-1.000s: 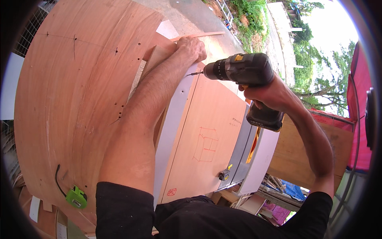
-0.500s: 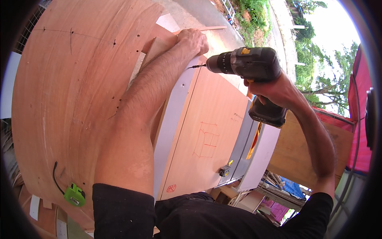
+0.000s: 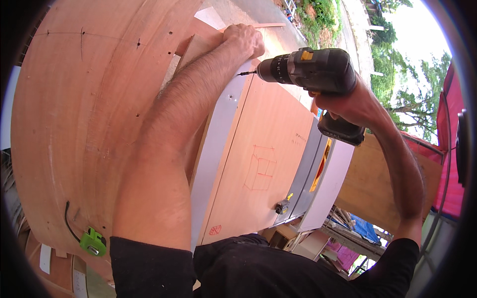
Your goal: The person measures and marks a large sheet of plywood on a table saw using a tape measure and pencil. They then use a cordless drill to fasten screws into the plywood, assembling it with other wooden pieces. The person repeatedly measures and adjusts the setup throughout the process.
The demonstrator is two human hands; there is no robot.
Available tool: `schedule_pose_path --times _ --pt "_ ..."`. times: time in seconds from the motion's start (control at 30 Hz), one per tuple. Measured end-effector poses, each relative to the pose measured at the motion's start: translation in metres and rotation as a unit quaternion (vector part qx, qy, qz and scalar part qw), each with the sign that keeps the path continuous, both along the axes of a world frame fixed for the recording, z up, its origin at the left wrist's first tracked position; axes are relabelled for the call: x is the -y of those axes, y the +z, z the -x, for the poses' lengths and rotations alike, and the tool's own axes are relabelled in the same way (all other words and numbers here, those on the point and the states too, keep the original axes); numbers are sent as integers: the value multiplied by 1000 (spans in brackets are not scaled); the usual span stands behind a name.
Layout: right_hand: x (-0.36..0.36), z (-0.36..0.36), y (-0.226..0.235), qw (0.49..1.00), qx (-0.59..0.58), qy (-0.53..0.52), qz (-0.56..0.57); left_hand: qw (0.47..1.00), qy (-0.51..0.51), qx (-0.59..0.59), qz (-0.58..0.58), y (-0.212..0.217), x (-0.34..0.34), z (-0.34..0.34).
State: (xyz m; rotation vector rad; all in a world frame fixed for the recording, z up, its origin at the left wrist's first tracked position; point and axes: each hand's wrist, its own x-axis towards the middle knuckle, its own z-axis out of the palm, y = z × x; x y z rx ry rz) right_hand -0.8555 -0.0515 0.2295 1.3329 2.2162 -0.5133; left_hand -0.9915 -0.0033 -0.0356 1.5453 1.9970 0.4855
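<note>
My right hand is wrapped round the grip of a black cordless drill with a yellow switch on top. The drill lies level, its chuck facing left. Its thin dark bit reaches the far part of a pale, narrow board face; whether the tip touches cannot be told. Just beyond the bit, my left hand is closed over the far end of the board, fingers curled out of sight. My left forearm lies across the boards. A screw head or hole shows in the pale face.
A large curved plywood panel with holes and pencil marks fills the left, with a green tape measure on it. To the right is a wood-faced top with red sketches, a small black tape measure and a saw blade beyond.
The drill and my right hand have shifted slightly right and down in the picture, still gripping. My left hand sits a little higher in view, on the same board end.
</note>
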Motion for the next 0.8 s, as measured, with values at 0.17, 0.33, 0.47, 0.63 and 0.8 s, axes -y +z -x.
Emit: schedule_pose_path --times 0.17,0.33,0.47,0.63,0.8 --pt "0 1 -3 999 -18 34 1 1000 8 -1 3 1 -1 -1" --pt "-3 4 -8 999 -2 31 27 1000 0 13 -16 -2 -2 2" --pt "-5 1 -14 1000 17 19 -1 1000 8 13 -23 -6 -3 -1" --pt "-6 -4 -16 999 -23 41 -1 1000 18 -3 -20 -5 -3 -2" --pt "-6 3 -16 999 -12 -23 30 1000 3 1 0 -2 -3 0"
